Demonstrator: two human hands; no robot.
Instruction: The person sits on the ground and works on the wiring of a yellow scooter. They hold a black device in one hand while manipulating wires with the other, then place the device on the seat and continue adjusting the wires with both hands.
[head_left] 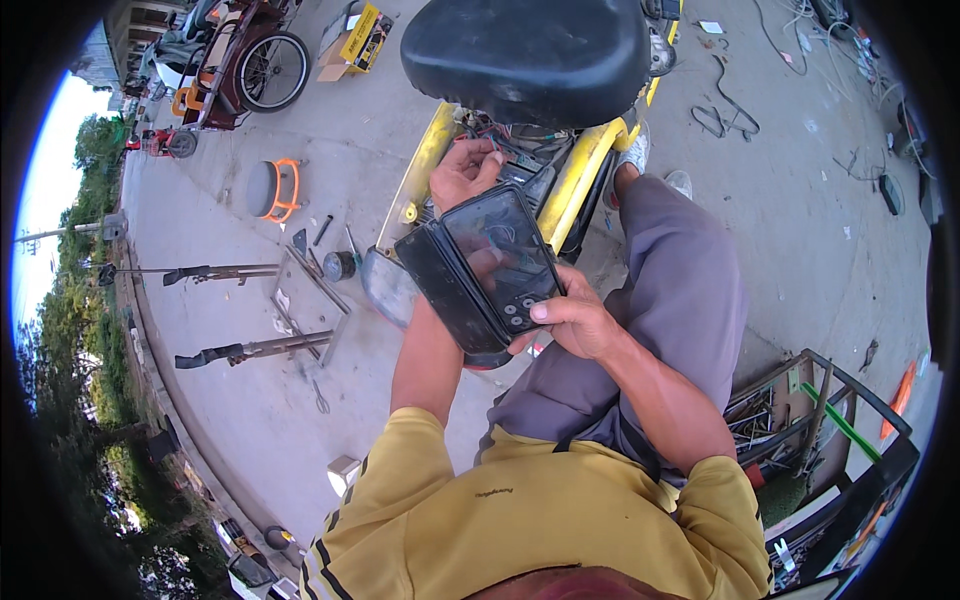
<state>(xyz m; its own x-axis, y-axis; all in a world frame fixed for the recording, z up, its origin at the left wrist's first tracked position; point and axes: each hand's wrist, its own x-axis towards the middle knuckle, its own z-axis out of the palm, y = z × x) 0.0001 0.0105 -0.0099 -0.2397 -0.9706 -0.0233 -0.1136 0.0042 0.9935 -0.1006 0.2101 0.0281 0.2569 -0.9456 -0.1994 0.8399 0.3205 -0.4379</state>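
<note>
Outdoor concrete pavement (810, 265), grey and littered, bordered at far left by trees (95, 400). Entries follow from the grip outward.

Right hand (575, 315): closed around the lower end of a phone (505, 250), thumb on the front edge, other fingers mostly hidden beneath; the grip at one end seems chosen to leave most of the glass uncovered. Phone tilted, set between the person's torso and the machine, probably for easy viewing; its display cannot be read.

Black folio cover (450, 290): attached, folded out to the left of the phone, presumably to clear the glass.

Left hand (465, 178): beyond the phone, over the wiring bay; fingers curled, thumb toward them. Whether anything is pinched cannot be told.

Wires (515, 140): tangled, exposed beneath a black padded saddle (525, 60), which appears raised for access.

Yellow tubular frame (582, 180): flanks the bay, bearing the saddle.

Left ground: screwdriver (352, 243) and dark round container (339, 266), beside a low metal frame (335, 335), apparently kept within reach; orange-legged stool (287, 190) farther off.

Far left: spoked wheel (273, 72) of a parked cart; yellow carton (364, 38) near it.

Right: black-railed rack (865, 385), holding assorted metal pieces.
</note>
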